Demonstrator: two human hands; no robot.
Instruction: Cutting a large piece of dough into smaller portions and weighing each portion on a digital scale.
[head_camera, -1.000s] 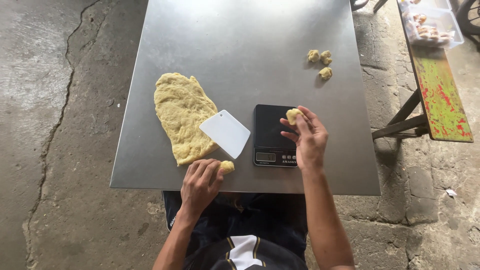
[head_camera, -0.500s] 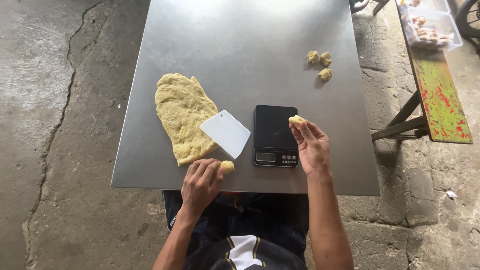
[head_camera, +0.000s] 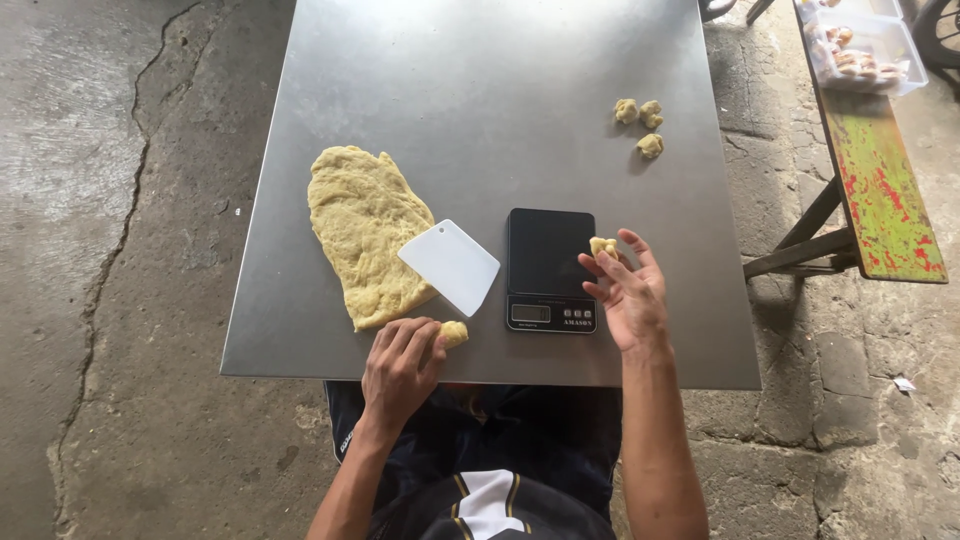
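Dough piece (head_camera: 602, 246) pinched in right hand (head_camera: 628, 295) beside scale (head_camera: 549, 268), weighing step; left hand (head_camera: 400, 362) grip pinches second lump (head_camera: 453, 333).

We see a dull grey steel table (head_camera: 480, 90) with a pale yellow slab of dough (head_camera: 365, 230) on it, and a plain white scraper (head_camera: 450, 266) beside a black scale (head_camera: 548, 262) with a light grey display. The small dough pieces (head_camera: 640, 125) are the same yellow, as are the bits at our right hand (head_camera: 625, 290) and left hand (head_camera: 400, 360). The bench (head_camera: 880, 180) is bright green flecked with red, the floor (head_camera: 90, 250) mottled grey, cracked
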